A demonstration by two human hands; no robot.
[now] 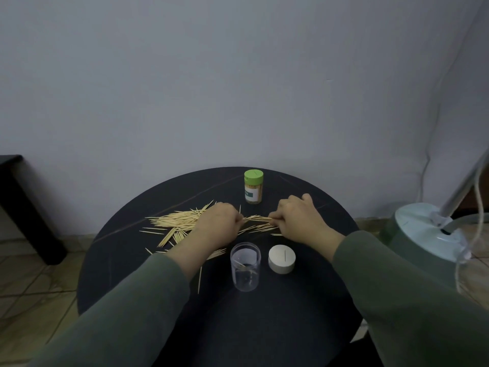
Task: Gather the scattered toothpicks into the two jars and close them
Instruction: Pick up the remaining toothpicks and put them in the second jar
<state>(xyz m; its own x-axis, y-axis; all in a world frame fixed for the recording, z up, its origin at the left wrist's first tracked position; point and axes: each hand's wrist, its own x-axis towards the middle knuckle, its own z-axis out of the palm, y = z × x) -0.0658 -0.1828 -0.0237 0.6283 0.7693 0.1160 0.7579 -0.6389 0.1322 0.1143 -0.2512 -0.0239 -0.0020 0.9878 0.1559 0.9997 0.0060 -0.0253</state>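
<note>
Sleeves near, table [304, 313] beyond: one jar done, one to fill.
Left hand [217, 223] and right hand [299, 221] each pinch toothpicks [172, 223] mid-table; far jar [253, 187] full, capped; near clear jar [245, 266] nearly empty, white lid [281, 258] beside it.

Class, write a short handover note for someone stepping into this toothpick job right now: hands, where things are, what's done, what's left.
Left hand and right hand both pinch a bundle of toothpicks between them on the round table.
Loose toothpicks lie spread to the left.
Green-lidded jar: full, closed, at the far edge.
Clear jar: open, only a few picks inside; its white lid sits beside it.
Left: fill the clear jar, cap it.
</note>
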